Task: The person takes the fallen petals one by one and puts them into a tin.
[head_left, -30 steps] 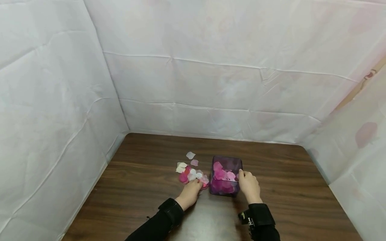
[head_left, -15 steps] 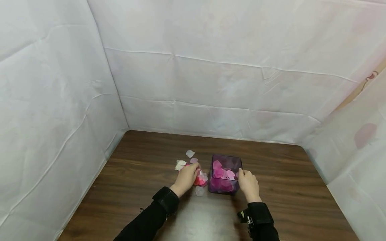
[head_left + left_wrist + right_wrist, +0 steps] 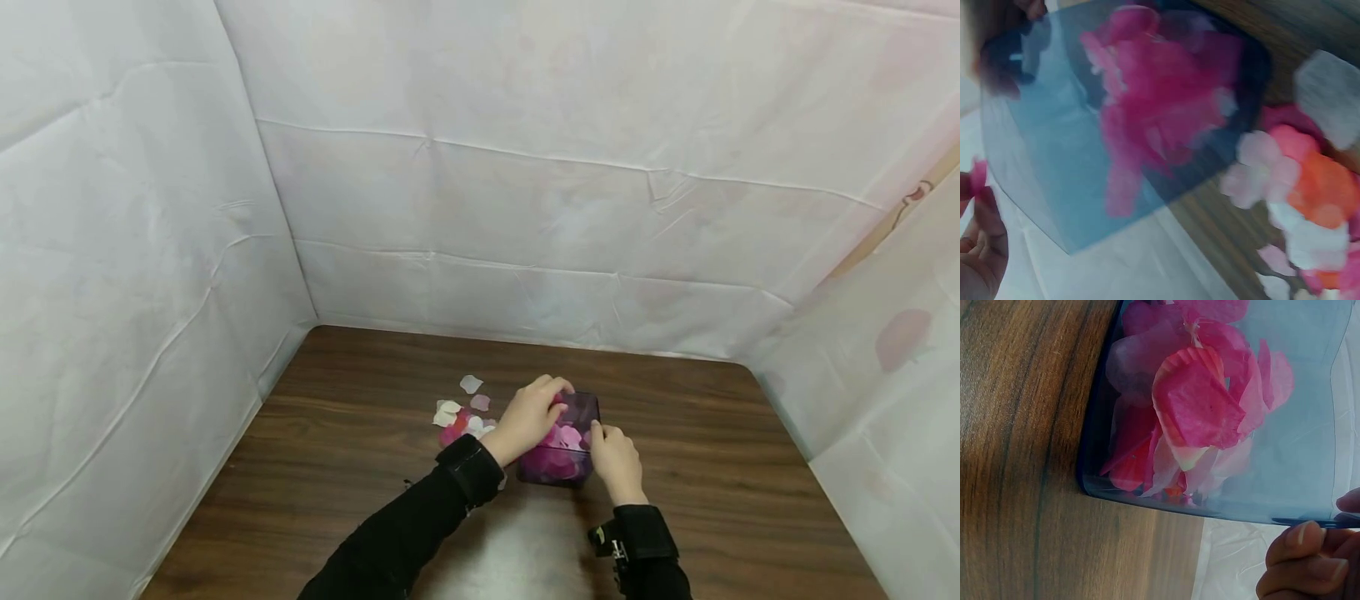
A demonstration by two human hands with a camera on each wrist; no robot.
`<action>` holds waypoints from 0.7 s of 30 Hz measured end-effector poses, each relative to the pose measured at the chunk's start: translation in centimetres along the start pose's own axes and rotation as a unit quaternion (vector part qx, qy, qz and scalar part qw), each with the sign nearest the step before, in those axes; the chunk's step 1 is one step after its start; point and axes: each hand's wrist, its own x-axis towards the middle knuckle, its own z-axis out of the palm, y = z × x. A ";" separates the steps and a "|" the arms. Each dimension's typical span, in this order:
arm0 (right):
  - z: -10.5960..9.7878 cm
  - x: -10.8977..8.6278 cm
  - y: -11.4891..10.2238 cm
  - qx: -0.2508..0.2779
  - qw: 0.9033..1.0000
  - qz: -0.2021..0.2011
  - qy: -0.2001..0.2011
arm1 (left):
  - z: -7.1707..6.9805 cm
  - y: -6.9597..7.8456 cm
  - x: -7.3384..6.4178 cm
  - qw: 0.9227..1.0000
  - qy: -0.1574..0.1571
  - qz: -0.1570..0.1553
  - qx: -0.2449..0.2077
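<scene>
A see-through purple box [image 3: 585, 408], partly filled with pink and magenta artificial petals [image 3: 1194, 400], stands upright on the wooden table. My left hand [image 3: 531, 417] is over the box's left rim. Between its thumb and finger it pinches a small pink petal [image 3: 979, 177], as the left wrist view shows. My right hand [image 3: 618, 467] grips the box's right wall at the rim, thumb on one side and curled fingers [image 3: 1300, 540] on the other. Loose petals [image 3: 453, 432] in white, cream, pink and red lie left of the box, partly hidden behind my left forearm.
The brown table [image 3: 360, 400] is bounded by white fabric walls [image 3: 525, 208] at the back and both sides. A white petal [image 3: 471, 384] and a pale pink one [image 3: 480, 402] lie a little behind the loose pile. Dark bands sit on both wrists.
My left hand has worked in the loose petals, then moved right and up to the box rim with a pink petal. My right hand has kept its hold on the box.
</scene>
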 end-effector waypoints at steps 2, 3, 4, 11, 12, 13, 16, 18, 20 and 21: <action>0.0 0.0 0.0 0.001 1.000 0.001 -0.001 | 0.2 0.5 0.3 1.000 -0.028 0.010 0.004; 0.0 0.0 0.0 0.001 1.000 0.000 -0.001 | 0.3 0.6 0.4 0.999 -0.048 0.015 0.005; 0.0 0.0 0.0 0.002 1.000 -0.001 -0.003 | 0.3 0.7 0.5 0.997 -0.070 0.022 0.009; 0.0 -0.2 -0.3 0.005 1.000 -0.004 -0.005 | -0.1 -0.2 -0.1 0.984 -0.166 0.067 0.003; -0.1 -0.2 -0.3 0.004 1.000 -0.004 -0.003 | -0.3 -0.6 -0.1 0.985 -0.158 0.068 0.001; -0.1 -0.2 -0.3 0.003 1.000 -0.004 -0.002 | -0.6 -0.9 -0.2 0.987 -0.145 0.067 -0.003; -0.2 -0.1 -0.4 0.002 1.000 -0.004 0.004 | -1.4 -2.3 -0.7 0.995 -0.087 0.049 -0.019; -0.2 -0.2 -0.4 0.000 1.000 -0.005 0.004 | -1.7 -3.5 -1.5 0.999 -0.044 0.019 -0.025; 0.0 -0.3 -0.4 0.000 1.000 -0.006 0.003 | -1.5 -4.5 -2.7 1.000 -0.008 -0.015 -0.024; 0.0 -0.4 -0.4 0.000 1.000 -0.005 0.001 | -1.3 -5.0 -3.5 0.999 0.004 -0.029 -0.019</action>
